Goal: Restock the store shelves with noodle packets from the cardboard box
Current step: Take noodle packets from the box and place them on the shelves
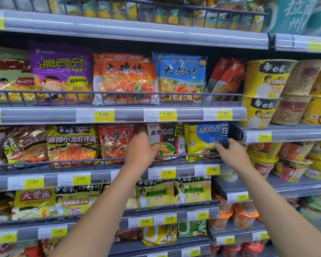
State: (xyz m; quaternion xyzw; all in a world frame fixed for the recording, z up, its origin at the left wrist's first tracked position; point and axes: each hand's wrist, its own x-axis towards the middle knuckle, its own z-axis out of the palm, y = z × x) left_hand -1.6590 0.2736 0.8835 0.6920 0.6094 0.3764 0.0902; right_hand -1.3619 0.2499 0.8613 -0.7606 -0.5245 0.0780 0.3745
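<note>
Centre frame: left hand [141, 152] pinches white packet [165, 138], right hand [232, 154] pinches yellow packet [205, 139]; best seated upright behind rail [78, 161].

Two hands [141, 148] [233, 153], one purple packet [61, 71], one orange packet [125, 78].

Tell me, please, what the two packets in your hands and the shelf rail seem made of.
White packet and yellow packet: thin glossy plastic film, probably, given the creases and sheen. Shelf rail: looks like grey painted metal wire, matte, with thin bars.
</note>
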